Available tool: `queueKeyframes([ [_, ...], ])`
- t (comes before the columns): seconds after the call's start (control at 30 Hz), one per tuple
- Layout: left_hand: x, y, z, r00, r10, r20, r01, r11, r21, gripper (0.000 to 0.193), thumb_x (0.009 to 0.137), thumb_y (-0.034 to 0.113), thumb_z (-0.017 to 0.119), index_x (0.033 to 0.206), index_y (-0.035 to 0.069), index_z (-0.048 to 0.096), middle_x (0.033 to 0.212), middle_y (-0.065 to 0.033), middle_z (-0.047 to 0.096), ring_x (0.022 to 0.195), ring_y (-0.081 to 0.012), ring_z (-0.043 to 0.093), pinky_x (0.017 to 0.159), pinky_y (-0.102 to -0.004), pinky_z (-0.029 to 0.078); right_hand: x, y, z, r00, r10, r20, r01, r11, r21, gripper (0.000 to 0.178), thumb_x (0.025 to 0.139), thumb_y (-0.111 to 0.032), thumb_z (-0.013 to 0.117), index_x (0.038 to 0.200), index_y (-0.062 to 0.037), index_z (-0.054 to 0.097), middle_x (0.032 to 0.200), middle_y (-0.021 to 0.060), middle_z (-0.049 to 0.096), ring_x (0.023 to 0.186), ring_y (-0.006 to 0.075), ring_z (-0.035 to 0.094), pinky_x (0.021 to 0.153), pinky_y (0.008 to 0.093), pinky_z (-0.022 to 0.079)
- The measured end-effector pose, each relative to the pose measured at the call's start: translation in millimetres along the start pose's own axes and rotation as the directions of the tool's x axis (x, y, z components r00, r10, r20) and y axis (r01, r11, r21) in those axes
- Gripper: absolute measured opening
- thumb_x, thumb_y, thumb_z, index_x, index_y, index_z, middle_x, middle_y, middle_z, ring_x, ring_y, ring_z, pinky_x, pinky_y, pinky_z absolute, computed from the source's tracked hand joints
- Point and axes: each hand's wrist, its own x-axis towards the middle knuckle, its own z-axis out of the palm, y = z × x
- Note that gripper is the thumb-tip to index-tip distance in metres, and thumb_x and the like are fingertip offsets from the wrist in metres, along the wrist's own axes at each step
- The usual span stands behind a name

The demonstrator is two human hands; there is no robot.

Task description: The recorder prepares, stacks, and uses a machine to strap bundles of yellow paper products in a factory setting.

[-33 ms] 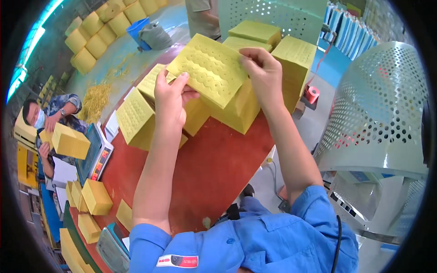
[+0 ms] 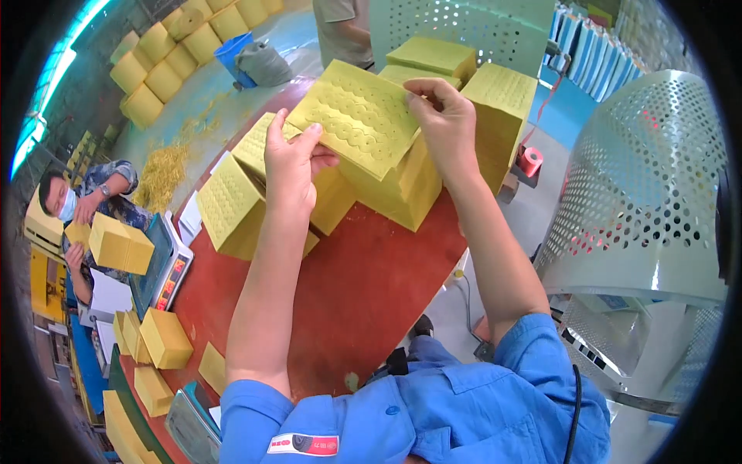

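Both hands hold up a yellow paper sheet [image 2: 357,116] with wavy cut rows across its middle and small holes around them. My left hand [image 2: 292,166] grips its left edge, thumb on top and fingers partly hidden beneath. At the upper right edge, my right hand [image 2: 447,124] pinches the sheet between thumb and fingers. Right under it stands a tall stack of yellow paper [image 2: 406,193]. More stacks surround it: one with patterned sheets [image 2: 229,205] to the left and a tall one [image 2: 498,100] to the right.
A red table [image 2: 348,286] carries the stacks. At left, a co-worker [image 2: 108,193] handles yellow paper blocks by a digital scale [image 2: 171,271]. A perforated metal guard [image 2: 638,185] rises at right; a pink tape roll [image 2: 530,160] sits nearby. Another person [image 2: 345,31] stands beyond the table.
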Motion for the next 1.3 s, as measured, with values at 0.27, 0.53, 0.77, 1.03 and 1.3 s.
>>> queueKeyframes([
  [0.27, 22.1, -35.9, 8.5, 0.997, -0.068, 0.02, 0.051, 0.881, 0.469, 0.061, 0.089, 0.006, 0.065, 0.143, -0.001, 0.039, 0.072, -0.0053, 0.061, 0.055, -0.0126, 0.058, 0.045, -0.0242, 0.043, 22.1, 51.5, -7.4, 0.989, -0.136, 0.059, 0.148, 0.923, -0.355, 0.017, 0.083, -0.004, 0.067, 0.099, -0.0033, 0.072, 0.095, 0.0113, 0.069, 0.079, 0.0195, 0.066, 0.076, 0.031, 0.052],
  [0.53, 15.7, -29.9, 18.0, 0.888, 0.43, 0.165, -0.32, 0.319, 0.892, 0.036, 0.089, 0.01, 0.065, 0.123, 0.0, 0.06, 0.077, -0.0085, 0.063, 0.064, -0.0194, 0.059, 0.062, -0.0326, 0.049, 8.7, 57.0, -2.5, 0.971, -0.237, 0.019, 0.217, 0.846, -0.487, 0.015, 0.083, -0.002, 0.065, 0.097, -0.0042, 0.07, 0.107, 0.0131, 0.066, 0.099, 0.028, 0.064, 0.084, 0.035, 0.05],
  [0.77, 76.5, -35.9, 31.0, 0.769, 0.413, 0.488, -0.579, 0.124, 0.806, 0.029, 0.094, 0.018, 0.056, 0.115, -0.002, 0.061, 0.107, -0.0228, 0.065, 0.102, -0.0389, 0.061, 0.089, -0.0454, 0.048, -88.7, 97.1, -20.2, 0.915, -0.115, -0.386, 0.128, 0.992, 0.007, 0.019, 0.089, 0.003, 0.054, 0.107, -0.0009, 0.058, 0.107, 0.0093, 0.061, 0.1, 0.0189, 0.059, 0.086, 0.0301, 0.047],
  [1.03, 77.5, -71.2, 45.6, 0.886, 0.165, 0.434, -0.448, 0.058, 0.892, 0.038, 0.097, 0.027, 0.049, 0.11, -0.006, 0.059, 0.111, -0.0272, 0.063, 0.108, -0.0429, 0.057, 0.094, -0.0496, 0.044, -122.4, 170.7, -31.9, 0.929, 0.268, -0.254, -0.284, 0.958, -0.027, 0.029, 0.086, 0.002, 0.05, 0.115, 0.0027, 0.053, 0.107, 0.0166, 0.06, 0.101, 0.0277, 0.059, 0.091, 0.0358, 0.046],
  [1.3, 72.2, -70.9, 47.9, 0.886, 0.104, 0.451, -0.455, 0.014, 0.89, 0.039, 0.096, 0.03, 0.049, 0.109, -0.005, 0.062, 0.109, -0.0252, 0.064, 0.106, -0.0419, 0.059, 0.092, -0.0488, 0.045, -122.3, 172.8, -31.9, 0.953, 0.129, -0.274, -0.214, 0.927, -0.307, 0.039, 0.076, 0.005, 0.049, 0.115, 0.0036, 0.054, 0.108, 0.0218, 0.058, 0.105, 0.0388, 0.057, 0.093, 0.0424, 0.045],
])
